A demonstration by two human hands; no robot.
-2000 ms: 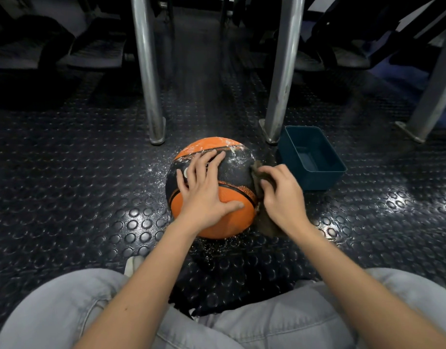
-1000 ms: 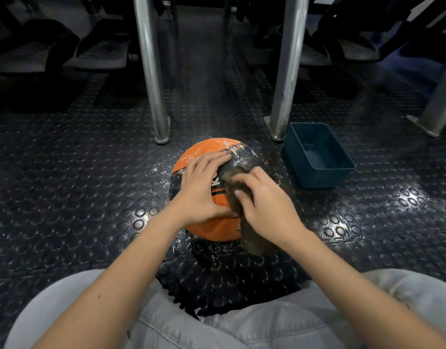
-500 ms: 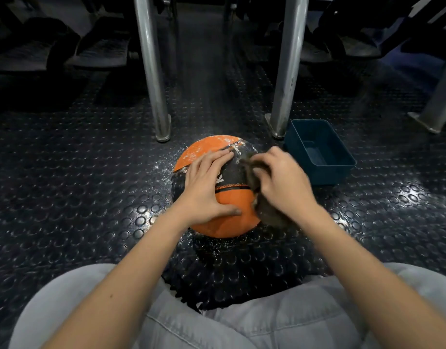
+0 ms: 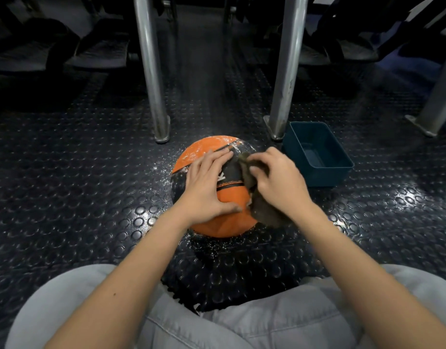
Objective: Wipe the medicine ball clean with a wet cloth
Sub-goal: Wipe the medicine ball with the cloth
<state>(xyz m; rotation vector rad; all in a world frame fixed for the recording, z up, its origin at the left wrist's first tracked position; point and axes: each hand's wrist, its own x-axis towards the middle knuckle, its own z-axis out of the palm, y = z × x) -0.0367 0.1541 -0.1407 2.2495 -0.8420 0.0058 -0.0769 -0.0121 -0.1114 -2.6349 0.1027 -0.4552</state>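
Medicine ball (image 4: 224, 220): orange with a black band, sitting on the studded black floor (image 4: 78, 185), straight ahead of the person's grey-trousered legs (image 4: 254, 321). White dusty smears on the ball's far top. White specks (image 4: 217, 245) on the floor round its base, on the near and left sides.

Left grip (image 4: 207, 187): laid flat on the ball's upper left. Fingers straight and together, pointing away; thumb spread across the near orange panel. Pressing, holding nothing.

Right grip (image 4: 277, 182): on the ball's upper right, fingers curled round a bunched dark cloth (image 4: 266, 216). Cloth pressed against the black band; its loose end hangs down the ball's right side, under the wrist.

Teal tub (image 4: 325, 178): on the floor close to the ball's right, a little farther off. Open top; whether it holds water, cannot tell.

Two metal posts beyond the ball, one to its far left (image 4: 151, 71), one to its far right (image 4: 287, 71), feet planted on the floor.
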